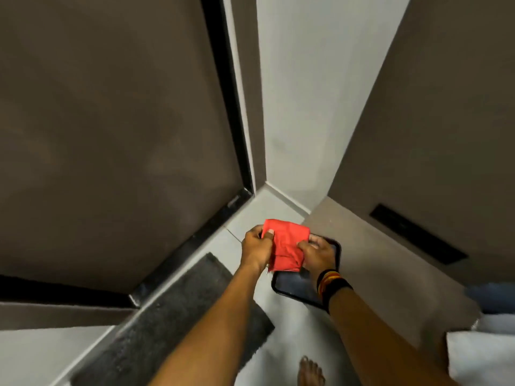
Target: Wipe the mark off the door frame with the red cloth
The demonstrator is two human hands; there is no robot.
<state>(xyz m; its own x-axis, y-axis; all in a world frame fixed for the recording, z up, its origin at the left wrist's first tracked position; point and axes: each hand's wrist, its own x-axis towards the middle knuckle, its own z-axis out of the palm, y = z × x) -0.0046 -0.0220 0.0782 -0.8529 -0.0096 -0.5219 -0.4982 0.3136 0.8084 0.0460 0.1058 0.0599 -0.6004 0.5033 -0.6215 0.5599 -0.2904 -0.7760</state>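
Both hands, left (256,246) and right (316,253), clamped on red cloth (287,246), low over floor. Door frame (223,107) up and leftward, long axis vertical, nearer left hand; mark not discernible.

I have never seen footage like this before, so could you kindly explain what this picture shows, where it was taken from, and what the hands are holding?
There is no machine here: a person wears a wide-angle camera on the head, looking forward and down, so the walls appear to lean. The two bare arms are the person's own. The left hand and the right hand together hold a folded red cloth by its sides. Behind them is a brown door with its dark door frame; I cannot spot the mark. On the floor lie a grey mat and a black tray. The right wrist wears bands.
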